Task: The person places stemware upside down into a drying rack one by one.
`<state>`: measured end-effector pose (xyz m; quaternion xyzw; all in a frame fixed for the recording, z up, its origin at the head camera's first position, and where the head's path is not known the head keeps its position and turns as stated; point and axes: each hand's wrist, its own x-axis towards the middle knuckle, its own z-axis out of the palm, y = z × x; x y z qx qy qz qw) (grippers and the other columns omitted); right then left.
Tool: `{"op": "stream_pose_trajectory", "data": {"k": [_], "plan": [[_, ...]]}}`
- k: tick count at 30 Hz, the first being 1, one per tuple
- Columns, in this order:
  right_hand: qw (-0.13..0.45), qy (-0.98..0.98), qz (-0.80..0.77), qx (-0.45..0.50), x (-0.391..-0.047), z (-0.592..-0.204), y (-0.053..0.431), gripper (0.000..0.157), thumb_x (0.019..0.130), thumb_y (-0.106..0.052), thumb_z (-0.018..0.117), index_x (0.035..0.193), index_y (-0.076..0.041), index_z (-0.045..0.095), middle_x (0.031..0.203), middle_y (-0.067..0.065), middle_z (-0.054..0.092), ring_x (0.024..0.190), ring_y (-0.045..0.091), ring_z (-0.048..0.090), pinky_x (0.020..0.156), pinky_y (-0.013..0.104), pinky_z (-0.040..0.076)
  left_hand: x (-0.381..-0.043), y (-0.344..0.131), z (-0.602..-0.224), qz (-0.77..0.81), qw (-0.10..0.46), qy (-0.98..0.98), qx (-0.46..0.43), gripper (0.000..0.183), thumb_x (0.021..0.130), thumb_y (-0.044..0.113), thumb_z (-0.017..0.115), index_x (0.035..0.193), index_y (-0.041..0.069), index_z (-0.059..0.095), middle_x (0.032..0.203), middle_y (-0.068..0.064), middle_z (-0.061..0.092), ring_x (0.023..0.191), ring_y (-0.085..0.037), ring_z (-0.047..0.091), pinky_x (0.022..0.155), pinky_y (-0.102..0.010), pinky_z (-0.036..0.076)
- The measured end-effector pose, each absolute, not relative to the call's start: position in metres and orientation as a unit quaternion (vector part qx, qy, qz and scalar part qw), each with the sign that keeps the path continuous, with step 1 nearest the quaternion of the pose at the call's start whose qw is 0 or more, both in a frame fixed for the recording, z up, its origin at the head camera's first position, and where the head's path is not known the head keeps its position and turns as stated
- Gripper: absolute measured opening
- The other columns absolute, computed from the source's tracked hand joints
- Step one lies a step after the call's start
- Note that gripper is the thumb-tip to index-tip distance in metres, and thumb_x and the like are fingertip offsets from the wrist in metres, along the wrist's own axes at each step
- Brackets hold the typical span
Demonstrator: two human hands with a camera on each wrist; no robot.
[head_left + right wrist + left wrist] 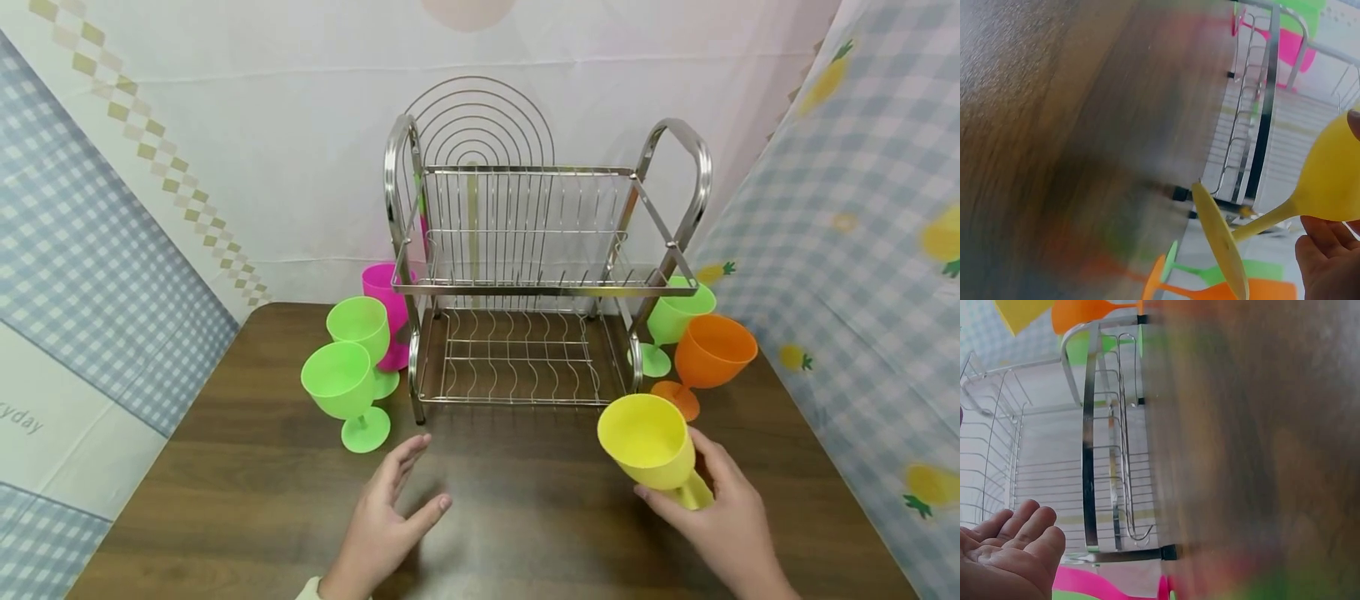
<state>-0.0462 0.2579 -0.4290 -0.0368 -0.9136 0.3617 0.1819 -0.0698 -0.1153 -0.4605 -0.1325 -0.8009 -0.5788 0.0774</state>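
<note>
My right hand point(723, 512) grips a yellow plastic goblet point(647, 442) by its bowl, with the mouth up and the foot tilted toward me. In the right wrist view the goblet's foot point(1221, 240) hangs in the air over the table. My left hand point(386, 512) is held over the table with fingers spread apart from the thumb, holding nothing. Nearest to it stands a light green goblet point(339, 382), with a second green goblet point(360, 323) and a magenta goblet point(381, 287) behind. Right of the rack are an orange goblet point(712, 350) and a green goblet point(678, 310).
A two-tier metal dish rack point(517, 400) stands at the back middle of the brown wooden table point(247, 500). Its upper basket point(547, 290) and lower tray hold nothing. Patterned cloth point(847, 275) hangs at the sides and behind.
</note>
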Motion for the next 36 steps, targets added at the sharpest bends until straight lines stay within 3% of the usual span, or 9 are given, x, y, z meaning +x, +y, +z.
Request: {"op": "stream_pose_trajectory", "data": {"k": [4,8,11,13,16,18,20,32,36], "plan": [[0.202,-0.925,0.321,0.026,-0.047,-0.430,0.250,0.093,0.062,-0.028,0.098,0.143,-0.019,0.055,0.120,-0.001,0.063,0.099,0.003,0.050,0.080,0.018,0.043,-0.066,-0.111,-0.462,-0.582,0.060,-0.800,-0.132,0.074,0.084,0.019,0.083,0.147,0.012,0.045,0.149,-0.003,0.051,0.138,-0.024,0.047,0.114,-0.033,0.037],[0.211,-0.927,0.299,0.085,-0.048,-0.431,0.241,0.094,0.058,-0.020,0.099,0.141,-0.013,0.056,0.120,-0.002,0.062,0.100,0.006,0.053,0.083,0.004,0.038,-0.061,-0.107,-0.465,-0.588,0.042,-0.798,-0.128,0.076,0.083,0.017,0.084,0.147,0.013,0.044,0.149,-0.003,0.051,0.138,-0.022,0.047,0.115,-0.035,0.036],[0.203,-0.931,0.283,0.111,-0.049,-0.429,0.234,0.095,0.058,-0.020,0.098,0.142,-0.013,0.055,0.121,-0.004,0.061,0.101,0.010,0.057,0.087,0.000,0.036,-0.059,-0.105,-0.465,-0.591,0.026,-0.797,-0.124,0.077,0.082,0.018,0.085,0.148,0.017,0.044,0.150,0.000,0.050,0.139,-0.019,0.046,0.115,-0.032,0.036],[0.198,-0.935,0.271,0.118,-0.049,-0.427,0.230,0.095,0.057,-0.022,0.098,0.142,-0.014,0.055,0.122,-0.005,0.061,0.102,0.012,0.060,0.088,0.005,0.042,-0.059,-0.103,-0.464,-0.594,0.015,-0.795,-0.124,0.078,0.082,0.019,0.085,0.148,0.017,0.044,0.150,0.004,0.049,0.139,-0.017,0.045,0.116,-0.032,0.035],[0.192,-0.938,0.257,0.132,-0.049,-0.424,0.224,0.096,0.057,-0.023,0.099,0.141,-0.014,0.055,0.124,-0.003,0.062,0.104,0.018,0.062,0.087,0.026,0.056,-0.060,-0.101,-0.463,-0.593,-0.002,-0.794,-0.131,0.080,0.081,0.022,0.086,0.149,0.017,0.044,0.151,0.005,0.048,0.140,-0.015,0.044,0.116,-0.033,0.035],[0.191,-0.939,0.247,0.148,-0.049,-0.422,0.220,0.096,0.056,-0.024,0.099,0.141,-0.013,0.055,0.125,0.000,0.062,0.106,0.021,0.063,0.083,0.043,0.059,-0.060,-0.099,-0.461,-0.592,-0.016,-0.795,-0.135,0.081,0.080,0.025,0.087,0.149,0.017,0.044,0.151,0.006,0.048,0.140,-0.014,0.044,0.117,-0.036,0.035],[0.191,-0.939,0.233,0.165,-0.049,-0.420,0.215,0.096,0.055,-0.024,0.099,0.139,-0.012,0.056,0.125,0.002,0.062,0.106,0.023,0.064,0.080,0.050,0.060,-0.060,-0.098,-0.460,-0.587,-0.028,-0.797,-0.138,0.083,0.080,0.028,0.087,0.150,0.017,0.043,0.151,0.008,0.048,0.140,-0.013,0.043,0.117,-0.037,0.035],[0.187,-0.939,0.184,0.223,-0.051,-0.421,0.190,0.095,0.051,-0.025,0.100,0.136,-0.009,0.059,0.119,0.001,0.062,0.104,0.018,0.063,0.082,0.040,0.061,-0.056,-0.081,-0.461,-0.579,-0.046,-0.791,-0.195,0.085,0.083,0.035,0.083,0.153,0.019,0.037,0.154,0.007,0.043,0.142,-0.020,0.042,0.117,-0.042,0.037],[0.185,-0.940,0.164,0.236,-0.050,-0.422,0.184,0.094,0.052,-0.026,0.099,0.136,-0.010,0.059,0.119,0.002,0.062,0.103,0.019,0.064,0.082,0.038,0.061,-0.056,-0.076,-0.462,-0.576,-0.051,-0.791,-0.199,0.086,0.084,0.037,0.083,0.154,0.027,0.035,0.155,0.009,0.041,0.142,-0.020,0.042,0.116,-0.045,0.038]]}}
